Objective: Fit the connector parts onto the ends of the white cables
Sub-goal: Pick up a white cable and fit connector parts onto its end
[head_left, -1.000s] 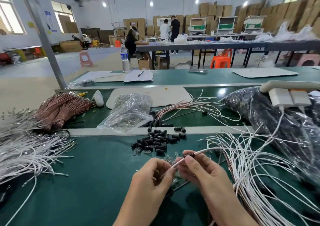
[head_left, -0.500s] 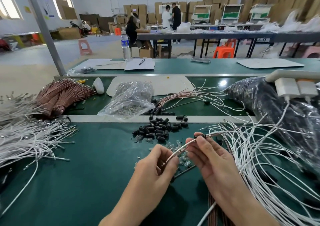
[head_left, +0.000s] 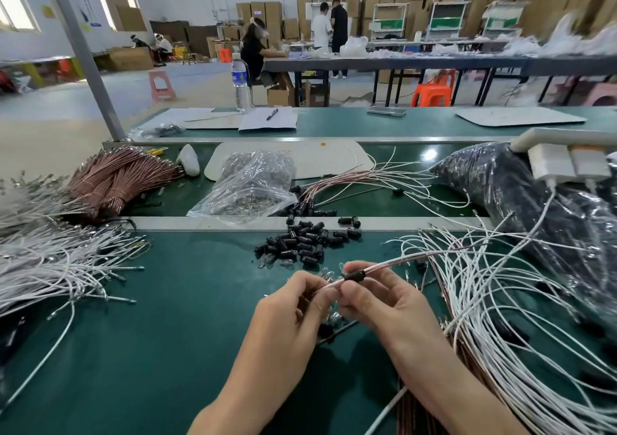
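Observation:
Both hands meet at the middle of the green bench [head_left: 187, 327]. My left hand [head_left: 293, 304] pinches the near end of a thin cable [head_left: 394, 262]. My right hand [head_left: 377, 297] pinches the same cable just behind a small black sleeve [head_left: 354, 275] that sits on it. The cable runs up and right into a loose spread of white cables [head_left: 494, 307]. A pile of black sleeves [head_left: 307, 242] lies just beyond my hands, with a few clear small parts [head_left: 270, 261] at its near edge.
A heap of white cables with metal tips [head_left: 56, 261] covers the left of the bench. Bundled copper-coloured cables [head_left: 123, 177] and a clear bag of metal parts [head_left: 247, 187] lie on the lower shelf. A big dark plastic bag [head_left: 521, 194] fills the right.
My hands have come closer together. The black sleeve has slid along the cable toward my left hand, from beyond my right fingertips to a spot between the two hands.

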`<action>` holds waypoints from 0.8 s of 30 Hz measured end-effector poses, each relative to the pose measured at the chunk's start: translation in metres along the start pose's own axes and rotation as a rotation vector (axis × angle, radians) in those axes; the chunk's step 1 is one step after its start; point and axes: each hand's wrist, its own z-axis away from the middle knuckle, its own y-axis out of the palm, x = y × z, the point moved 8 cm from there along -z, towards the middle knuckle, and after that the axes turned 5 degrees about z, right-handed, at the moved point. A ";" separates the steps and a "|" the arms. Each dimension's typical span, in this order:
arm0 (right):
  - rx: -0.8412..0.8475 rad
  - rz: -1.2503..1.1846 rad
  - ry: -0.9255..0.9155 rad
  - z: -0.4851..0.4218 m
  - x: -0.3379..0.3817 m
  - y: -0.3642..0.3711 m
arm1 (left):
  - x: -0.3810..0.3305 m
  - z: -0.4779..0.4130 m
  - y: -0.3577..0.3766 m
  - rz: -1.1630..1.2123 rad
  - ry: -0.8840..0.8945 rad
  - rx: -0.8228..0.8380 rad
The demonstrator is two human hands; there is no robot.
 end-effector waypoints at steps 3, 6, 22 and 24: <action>-0.015 0.006 -0.006 0.001 0.003 0.001 | -0.003 0.000 -0.001 0.050 -0.021 -0.007; -0.059 0.013 -0.011 0.001 0.003 -0.004 | 0.001 -0.001 -0.006 0.116 -0.061 -0.060; -0.055 -0.071 -0.006 0.001 0.006 -0.008 | 0.010 -0.003 -0.002 0.354 -0.209 0.009; -0.055 -0.066 -0.014 0.002 0.007 -0.008 | 0.010 -0.003 -0.002 0.367 -0.206 0.004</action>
